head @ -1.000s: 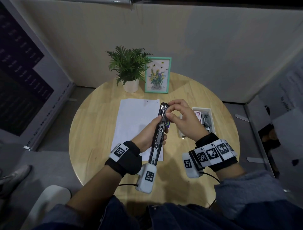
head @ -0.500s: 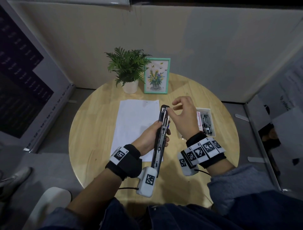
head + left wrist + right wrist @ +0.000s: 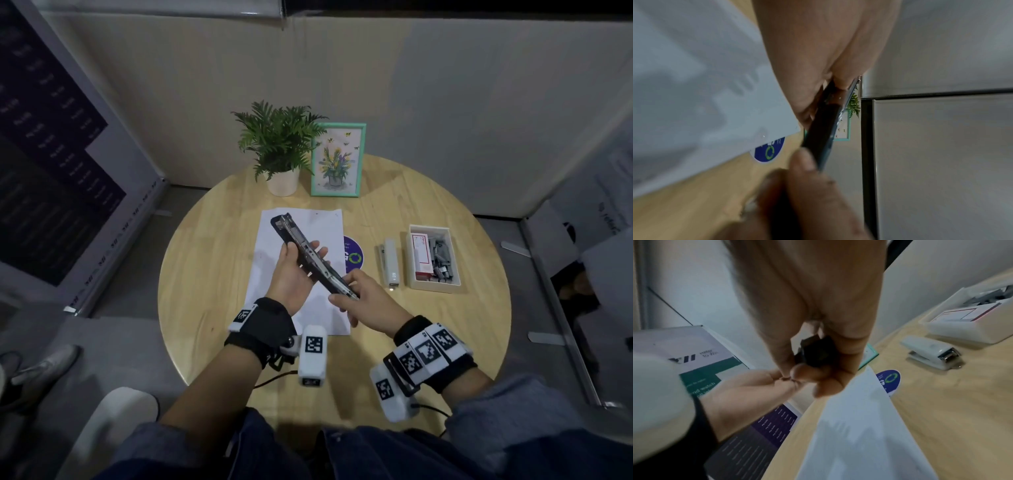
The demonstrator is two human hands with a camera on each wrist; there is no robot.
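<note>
Round wooden table [image 3: 212, 274] sits beneath the black stapler [image 3: 295, 236], held tilted in the air over the white sheet [image 3: 325, 222], left hand [image 3: 291, 274] wrapped round its middle, right hand [image 3: 366, 301] pinching its near end; likely best: left braces steady while right swings that end closed squarely.

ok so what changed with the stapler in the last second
The long black opened stapler swung from pointing straight away to slanting, far end leftward. The right hand left that far end and now grips the near end. The left hand still holds its middle; white paper sheet, potted plant and white box of staples stayed put.
</note>
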